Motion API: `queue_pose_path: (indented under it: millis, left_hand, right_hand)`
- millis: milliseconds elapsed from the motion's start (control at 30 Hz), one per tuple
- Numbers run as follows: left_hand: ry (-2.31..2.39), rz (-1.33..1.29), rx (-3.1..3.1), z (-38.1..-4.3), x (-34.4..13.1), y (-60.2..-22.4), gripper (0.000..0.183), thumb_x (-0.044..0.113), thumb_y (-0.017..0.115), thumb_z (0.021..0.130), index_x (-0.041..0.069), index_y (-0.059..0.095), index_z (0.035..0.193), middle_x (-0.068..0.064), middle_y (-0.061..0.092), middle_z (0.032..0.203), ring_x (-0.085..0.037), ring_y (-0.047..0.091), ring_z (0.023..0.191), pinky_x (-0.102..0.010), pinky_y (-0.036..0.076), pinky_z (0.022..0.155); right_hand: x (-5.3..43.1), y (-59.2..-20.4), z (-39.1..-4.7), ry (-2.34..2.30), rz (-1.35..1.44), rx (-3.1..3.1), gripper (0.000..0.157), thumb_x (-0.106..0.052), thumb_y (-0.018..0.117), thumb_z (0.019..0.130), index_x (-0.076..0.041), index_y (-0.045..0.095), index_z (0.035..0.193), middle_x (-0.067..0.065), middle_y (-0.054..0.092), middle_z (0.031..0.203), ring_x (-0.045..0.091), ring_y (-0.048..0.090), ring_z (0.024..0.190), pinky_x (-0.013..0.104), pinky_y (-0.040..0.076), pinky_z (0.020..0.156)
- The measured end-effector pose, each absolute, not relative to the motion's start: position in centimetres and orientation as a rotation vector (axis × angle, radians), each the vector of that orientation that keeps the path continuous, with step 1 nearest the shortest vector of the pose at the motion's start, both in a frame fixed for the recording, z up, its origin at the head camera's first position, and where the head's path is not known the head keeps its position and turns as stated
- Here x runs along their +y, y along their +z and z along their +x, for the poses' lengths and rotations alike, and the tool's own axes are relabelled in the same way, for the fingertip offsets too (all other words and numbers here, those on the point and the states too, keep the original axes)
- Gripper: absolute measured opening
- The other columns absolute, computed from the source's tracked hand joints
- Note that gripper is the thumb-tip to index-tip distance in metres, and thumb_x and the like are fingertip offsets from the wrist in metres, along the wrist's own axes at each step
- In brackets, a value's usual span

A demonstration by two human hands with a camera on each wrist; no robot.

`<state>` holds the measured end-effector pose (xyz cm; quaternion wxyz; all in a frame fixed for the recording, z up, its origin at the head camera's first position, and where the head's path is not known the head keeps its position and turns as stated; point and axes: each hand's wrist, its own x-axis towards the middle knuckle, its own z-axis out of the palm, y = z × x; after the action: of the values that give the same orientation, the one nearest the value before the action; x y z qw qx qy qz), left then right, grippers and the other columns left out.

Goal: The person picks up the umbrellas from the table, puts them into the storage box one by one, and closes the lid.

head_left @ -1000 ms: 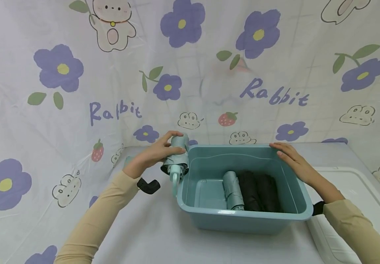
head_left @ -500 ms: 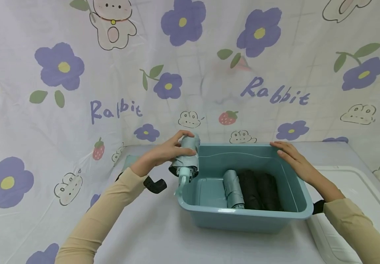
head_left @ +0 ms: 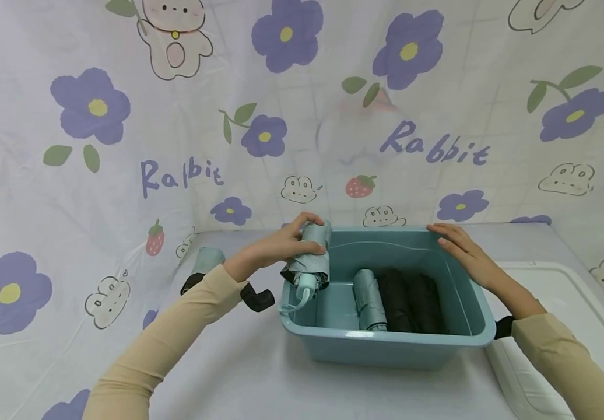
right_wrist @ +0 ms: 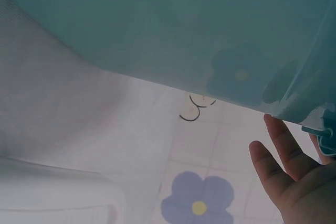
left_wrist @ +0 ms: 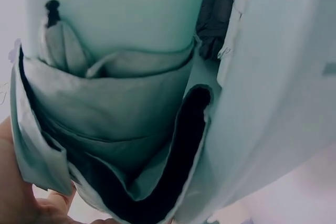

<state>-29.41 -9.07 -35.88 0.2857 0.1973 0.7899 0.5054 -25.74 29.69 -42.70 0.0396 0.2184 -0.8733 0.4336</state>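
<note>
My left hand (head_left: 291,240) grips a folded light teal umbrella (head_left: 309,263), fingers and thumb around its rolled canopy. The umbrella is over the left side of a blue-green plastic bin (head_left: 386,350), its handle and looped strap toward me. In the left wrist view the umbrella (left_wrist: 115,103) fills much of the frame, its canopy edge loose. Inside the bin lie a rolled teal umbrella (head_left: 370,300) and two dark rolled bundles, one (head_left: 397,300) beside the other (head_left: 427,303). My right hand (head_left: 464,254) rests on the bin's back right rim, fingers extended.
A white lid (head_left: 548,326) lies on the table to the right of the bin, partly behind the right forearm. Left of the bin, a light teal object (head_left: 209,259) shows behind the left wrist, mostly hidden. A patterned curtain (head_left: 281,105) hangs at the back.
My left hand has carried the umbrella rightward, from beside the bin's left rim to over its left side. The teal object behind the wrist shows more. The right hand stays on the rim.
</note>
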Motion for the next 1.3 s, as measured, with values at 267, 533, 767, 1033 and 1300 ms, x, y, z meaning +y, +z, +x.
queue_pose_path:
  millis: [267,533,767,1033,1300]
  left_hand:
    - [1.300,0.595,2.108,-29.4,-7.9,-36.1,0.049,0.023,0.061,0.088,0.025,0.030,0.126,-0.017,0.043,0.118,-0.026,0.054,0.091,-0.037,0.046,0.075]
    - [1.197,0.642,2.107,-29.3,-6.7,-36.5,0.047,0.021,0.056,0.090,0.019,0.025,0.126,-0.016,0.032,0.123,-0.024,0.047,0.093,-0.033,0.041,0.077]
    - [1.109,0.690,2.104,-29.6,-5.9,-36.6,0.053,0.020,0.054,0.091,0.017,0.026,0.136,-0.014,0.033,0.128,-0.023,0.048,0.097,-0.033,0.043,0.077]
    - [1.055,0.663,2.074,-29.8,-4.9,-36.7,0.052,0.016,0.059,0.088,0.016,0.031,0.133,-0.013,0.041,0.117,-0.022,0.051,0.090,-0.031,0.046,0.073]
    - [0.955,0.552,2.044,-29.9,-3.3,-37.6,0.051,0.016,0.059,0.090,0.019,0.027,0.130,-0.012,0.037,0.116,-0.021,0.048,0.084,-0.031,0.041,0.066]
  right_hand:
    - [29.7,-42.6,-25.8,1.330,0.661,-2.680,0.044,-0.021,0.034,0.102,-0.005,0.034,0.142,0.024,0.024,0.145,0.047,0.020,0.131,0.073,0.015,0.094]
    - [29.7,-42.9,-25.8,1.330,0.667,-2.671,0.043,-0.021,0.034,0.102,-0.006,0.034,0.142,0.024,0.024,0.145,0.046,0.021,0.130,0.073,0.016,0.095]
    - [29.8,-42.9,-25.8,1.322,0.666,-2.670,0.043,-0.021,0.034,0.102,-0.006,0.034,0.142,0.023,0.025,0.145,0.046,0.021,0.131,0.072,0.016,0.095]
    - [29.8,-42.9,-25.9,1.328,0.658,-2.671,0.044,-0.022,0.033,0.102,-0.004,0.034,0.142,0.024,0.024,0.145,0.047,0.020,0.131,0.073,0.015,0.094]
    - [29.9,-42.9,-25.9,1.337,0.660,-2.679,0.044,-0.022,0.034,0.102,-0.008,0.033,0.143,0.022,0.023,0.146,0.047,0.020,0.132,0.074,0.015,0.094]
